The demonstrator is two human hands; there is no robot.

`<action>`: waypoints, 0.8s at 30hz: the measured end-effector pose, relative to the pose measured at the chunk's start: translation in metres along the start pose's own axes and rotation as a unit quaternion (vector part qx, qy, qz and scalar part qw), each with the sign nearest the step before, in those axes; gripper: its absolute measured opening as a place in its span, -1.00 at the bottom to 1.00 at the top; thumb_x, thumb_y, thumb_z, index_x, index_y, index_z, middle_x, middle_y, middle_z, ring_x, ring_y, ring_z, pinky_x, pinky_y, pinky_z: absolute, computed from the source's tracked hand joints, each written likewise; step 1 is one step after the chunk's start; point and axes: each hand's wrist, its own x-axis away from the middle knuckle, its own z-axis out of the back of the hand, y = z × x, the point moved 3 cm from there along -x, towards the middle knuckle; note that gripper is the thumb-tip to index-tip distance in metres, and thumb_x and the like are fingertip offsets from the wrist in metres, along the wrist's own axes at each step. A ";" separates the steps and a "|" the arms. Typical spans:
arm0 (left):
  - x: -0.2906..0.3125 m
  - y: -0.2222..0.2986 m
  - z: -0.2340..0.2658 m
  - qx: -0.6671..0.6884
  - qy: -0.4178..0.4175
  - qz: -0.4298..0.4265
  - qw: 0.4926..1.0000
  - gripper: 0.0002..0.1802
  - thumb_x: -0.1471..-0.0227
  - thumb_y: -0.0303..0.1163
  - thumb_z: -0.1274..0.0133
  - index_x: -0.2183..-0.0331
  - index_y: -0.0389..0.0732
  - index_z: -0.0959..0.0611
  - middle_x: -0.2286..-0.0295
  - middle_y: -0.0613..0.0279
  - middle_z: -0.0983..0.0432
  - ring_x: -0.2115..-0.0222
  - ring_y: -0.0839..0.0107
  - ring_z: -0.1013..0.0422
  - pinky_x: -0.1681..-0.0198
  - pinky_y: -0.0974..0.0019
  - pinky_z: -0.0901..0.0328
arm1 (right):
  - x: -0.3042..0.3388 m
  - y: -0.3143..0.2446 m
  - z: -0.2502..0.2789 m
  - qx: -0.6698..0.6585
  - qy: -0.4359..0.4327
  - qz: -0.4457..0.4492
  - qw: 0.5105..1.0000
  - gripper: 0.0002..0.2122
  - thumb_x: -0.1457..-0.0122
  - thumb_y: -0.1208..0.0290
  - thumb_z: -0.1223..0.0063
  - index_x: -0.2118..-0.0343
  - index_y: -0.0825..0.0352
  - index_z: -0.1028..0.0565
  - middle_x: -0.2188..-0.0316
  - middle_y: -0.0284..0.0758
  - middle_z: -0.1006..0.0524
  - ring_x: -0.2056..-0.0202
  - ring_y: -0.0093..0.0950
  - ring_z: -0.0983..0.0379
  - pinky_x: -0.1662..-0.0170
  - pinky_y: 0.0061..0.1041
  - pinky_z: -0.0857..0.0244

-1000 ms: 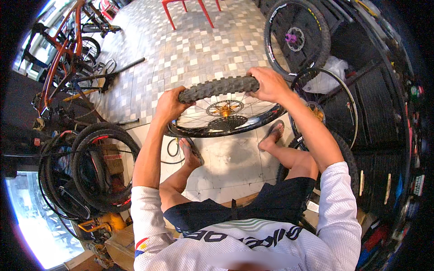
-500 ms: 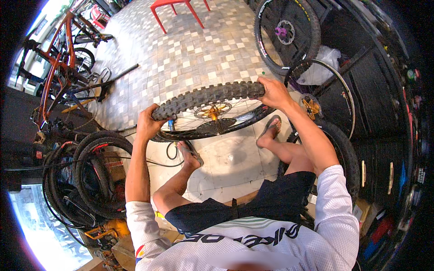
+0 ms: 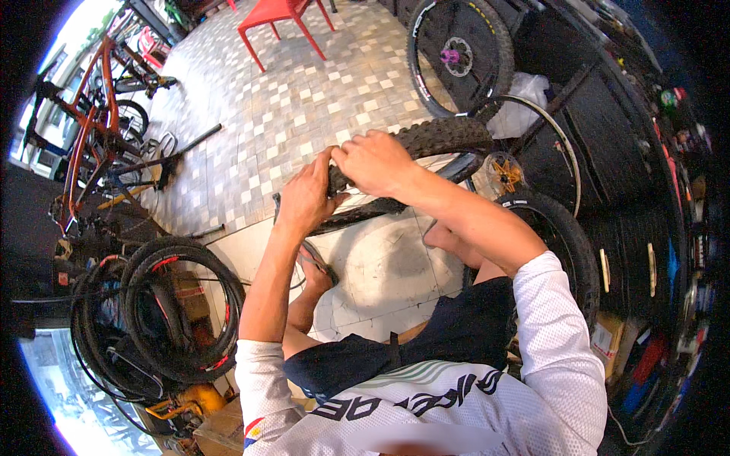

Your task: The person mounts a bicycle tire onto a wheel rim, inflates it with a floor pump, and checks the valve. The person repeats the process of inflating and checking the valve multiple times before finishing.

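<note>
In front of me a bicycle wheel with a black knobby tire [image 3: 449,135] is held up at a tilt, its tread facing up and away. My left hand [image 3: 308,194] is wrapped over the tire at the wheel's left end, thumb toward the near side. Right beside it, my right hand [image 3: 374,163] curls over the top of the same tire, palm down, the two hands' fingers almost touching. My right forearm and hand cover the hub and most of the spokes. The wheel's lower rim [image 3: 357,215] shows beneath my hands.
Spare tires [image 3: 182,304] are piled at left, below an orange bicycle frame [image 3: 103,121]. A red chair [image 3: 285,19] stands on the tiled floor [image 3: 251,129] ahead. At right, a wheel with a purple hub [image 3: 456,57] and more wheels lean near a black cabinet [image 3: 620,205].
My right hand has moved left along the tire, from its right end to beside my left hand. The wheel has shifted right, and its golden hub is now covered by my arm.
</note>
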 end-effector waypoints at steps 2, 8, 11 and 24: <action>0.000 -0.013 -0.019 0.004 -0.001 0.012 1.000 -0.41 0.12 -0.35 -0.35 0.02 -0.16 -0.50 0.22 -0.12 -0.58 0.17 -0.18 -0.50 0.14 -0.08 -0.40 | 0.000 -0.002 -0.003 -0.004 -0.030 -0.019 0.999 -0.63 -0.03 0.33 -0.24 0.11 0.31 -0.45 0.26 -0.21 -0.62 0.11 -0.19 -0.58 0.04 -0.19 -0.37; 0.032 -0.081 -0.032 0.086 -0.003 0.052 0.995 -0.48 0.15 -0.50 -0.29 0.09 -0.23 -0.49 0.27 -0.19 -0.56 0.18 -0.24 -0.48 0.15 -0.07 -0.37 | 0.070 0.080 0.019 -0.117 -0.071 -0.020 0.990 -0.22 0.21 0.14 -0.52 -0.11 0.31 -0.39 0.04 -0.14 -0.54 -0.05 -0.13 -0.45 -0.11 -0.14 -0.26; 0.040 -0.104 -0.024 0.085 0.004 0.053 0.995 -0.50 0.17 -0.55 -0.28 0.12 -0.25 -0.49 0.27 -0.21 -0.55 0.18 -0.26 -0.47 0.15 -0.06 -0.35 | 0.099 0.110 0.016 -0.200 -0.068 -0.079 0.974 -0.29 0.21 0.18 -0.53 -0.02 0.34 -0.42 0.13 -0.10 -0.53 0.00 -0.06 -0.45 -0.05 -0.18 -0.32; 0.025 -0.060 0.009 0.003 -0.018 0.042 0.999 -0.24 0.24 -0.07 -0.48 0.06 -0.24 -0.52 0.21 -0.11 -0.57 0.15 -0.15 -0.49 0.11 -0.01 -0.38 | 0.063 0.085 -0.016 -0.099 0.088 -0.085 0.987 -0.78 0.04 0.51 -0.19 0.28 0.27 -0.47 0.34 -0.23 -0.54 0.21 -0.11 -0.54 0.19 -0.13 -0.44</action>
